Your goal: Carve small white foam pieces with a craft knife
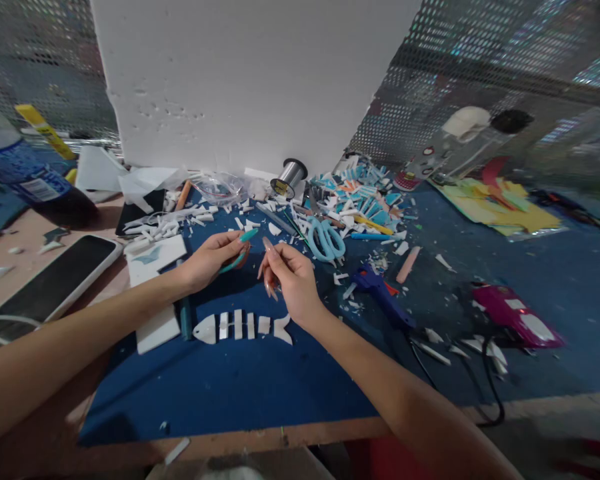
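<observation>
My left hand (214,261), with long teal nails, hovers above the blue mat with its fingers curled together. Facing it is my right hand (294,279), its thumb pressed towards the curled fingers. Whatever either hand pinches is too thin or hidden to make out. Just below them lies a fish skeleton of white foam pieces (238,325): a head with an eye hole, several rib strips and a forked tail in a row. A thin link shows between some pieces. To its left are a dark teal stick (186,319) and a white foam sheet (156,327).
Behind the hands sit light-blue-handled scissors (326,240), a spool of wire or line (290,177) and a heap of foam scraps (375,193). On the right are a blue glue gun (385,297) with its cord and a magenta packet (517,315). A phone (50,283) and bottle (35,180) stand left.
</observation>
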